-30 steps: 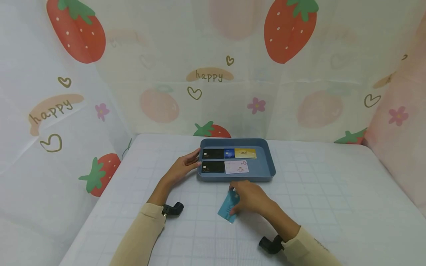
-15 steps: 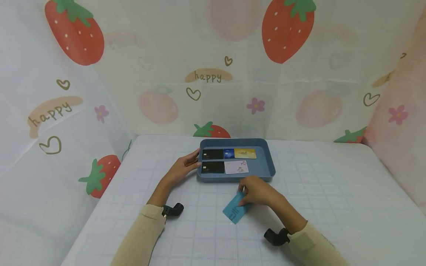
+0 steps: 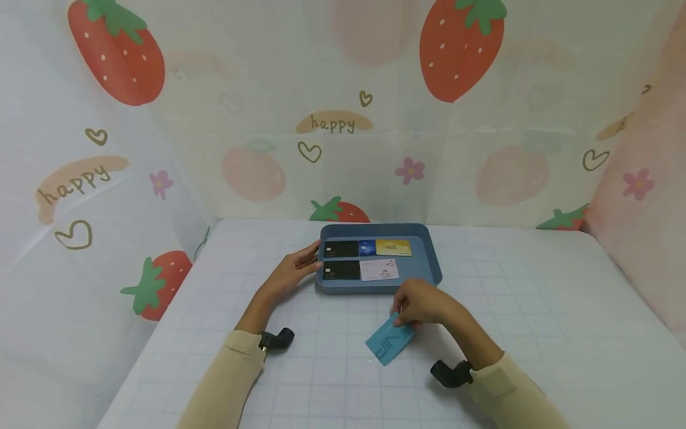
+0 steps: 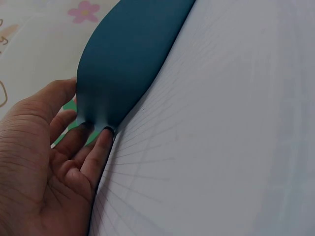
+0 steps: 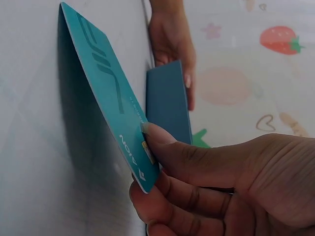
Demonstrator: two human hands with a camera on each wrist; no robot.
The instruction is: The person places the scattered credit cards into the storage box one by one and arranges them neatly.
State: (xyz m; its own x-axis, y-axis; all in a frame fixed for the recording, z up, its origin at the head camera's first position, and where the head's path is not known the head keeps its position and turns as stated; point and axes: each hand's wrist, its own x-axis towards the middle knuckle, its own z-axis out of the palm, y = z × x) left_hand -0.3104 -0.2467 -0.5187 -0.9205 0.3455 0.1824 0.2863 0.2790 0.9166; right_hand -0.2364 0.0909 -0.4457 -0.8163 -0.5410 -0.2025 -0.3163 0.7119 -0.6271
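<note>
My right hand [image 3: 423, 302] pinches a teal card [image 3: 390, 338] by its upper corner, in front of the tray. In the right wrist view, the thumb lies on the card's printed face near the chip, with fingers behind it, and the card [image 5: 101, 83] is tilted up from the tabletop. At the tray's left end, my left hand [image 3: 292, 271] touches the outer wall with its fingertips. The left wrist view shows those fingertips against the blue tray [image 4: 128, 59]. Inside the blue-grey tray [image 3: 426, 262] lie two black cards [image 3: 341, 270], a blue card [image 3: 367, 248], a gold card [image 3: 393, 247] and a pale pink card [image 3: 379, 269].
The white grid-patterned tablecloth [image 3: 321, 369] spreads around the tray. Behind the table hangs a curtain [image 3: 343, 167] printed with strawberries, and more printed fabric closes off both sides.
My right hand has moved slightly right with the teal card, which has turned so that more of its printed face shows. The left hand stays at the tray's end.
</note>
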